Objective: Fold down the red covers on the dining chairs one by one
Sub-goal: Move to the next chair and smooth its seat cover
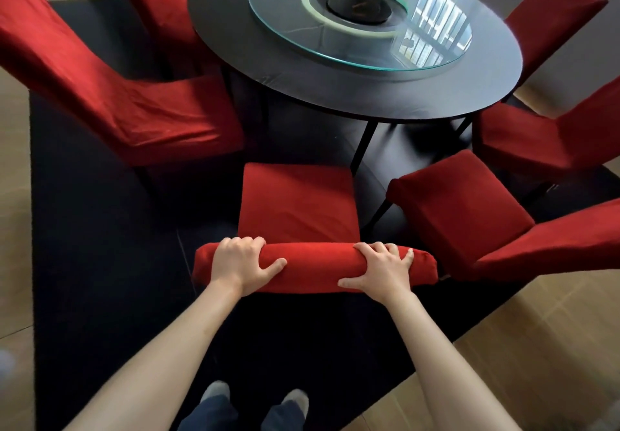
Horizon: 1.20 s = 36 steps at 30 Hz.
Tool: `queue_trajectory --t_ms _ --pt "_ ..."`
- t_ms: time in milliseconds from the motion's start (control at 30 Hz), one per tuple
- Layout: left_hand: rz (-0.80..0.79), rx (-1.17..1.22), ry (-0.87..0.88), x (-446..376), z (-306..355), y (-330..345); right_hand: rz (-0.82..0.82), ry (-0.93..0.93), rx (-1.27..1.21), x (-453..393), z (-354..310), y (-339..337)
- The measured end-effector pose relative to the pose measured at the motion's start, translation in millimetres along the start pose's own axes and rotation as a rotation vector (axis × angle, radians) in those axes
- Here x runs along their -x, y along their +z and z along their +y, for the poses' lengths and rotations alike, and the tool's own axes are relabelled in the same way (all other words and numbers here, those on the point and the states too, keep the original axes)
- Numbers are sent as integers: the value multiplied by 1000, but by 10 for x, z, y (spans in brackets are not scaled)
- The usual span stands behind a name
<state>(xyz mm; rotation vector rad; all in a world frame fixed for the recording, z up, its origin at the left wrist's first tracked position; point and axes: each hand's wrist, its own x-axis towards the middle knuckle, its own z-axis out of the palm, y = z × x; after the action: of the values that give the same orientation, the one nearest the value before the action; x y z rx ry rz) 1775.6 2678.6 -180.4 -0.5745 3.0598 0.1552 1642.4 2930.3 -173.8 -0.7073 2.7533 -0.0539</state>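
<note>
Directly below me stands a dining chair in a red cover (315, 263), seen from behind its backrest, with its seat (297, 202) toward the table. My left hand (243, 264) grips the top edge of the backrest on its left part, fingers curled over the far side and thumb on the near side. My right hand (382, 271) grips the same top edge on its right part in the same way. The red fabric is stretched smooth over the top between my hands.
A round black table (335, 95) with a glass turntable (362, 14) stands ahead. Several more red-covered chairs ring it: one at the left (117, 88), one close on the right (469, 216), others beyond. A black rug (100, 263) lies on the wooden floor.
</note>
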Motion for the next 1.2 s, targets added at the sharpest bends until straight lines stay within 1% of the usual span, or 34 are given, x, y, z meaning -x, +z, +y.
queue_trajectory --t_ms 167,433,600,867,1200 --pt "34 24 22 66 -5 -13 63 10 10 73 -16 54" --pt "55 17 92 -56 -193 -20 64 45 -14 48 -182 68" --pt "57 51 150 -194 -515 -57 49 96 -37 51 -514 67" --pt "0 -5 226 -497 -1225 -138 40 185 -71 25 -1278 106" --pt "54 9 336 -692 -1536 -131 59 263 -71 -45 -1607 133"
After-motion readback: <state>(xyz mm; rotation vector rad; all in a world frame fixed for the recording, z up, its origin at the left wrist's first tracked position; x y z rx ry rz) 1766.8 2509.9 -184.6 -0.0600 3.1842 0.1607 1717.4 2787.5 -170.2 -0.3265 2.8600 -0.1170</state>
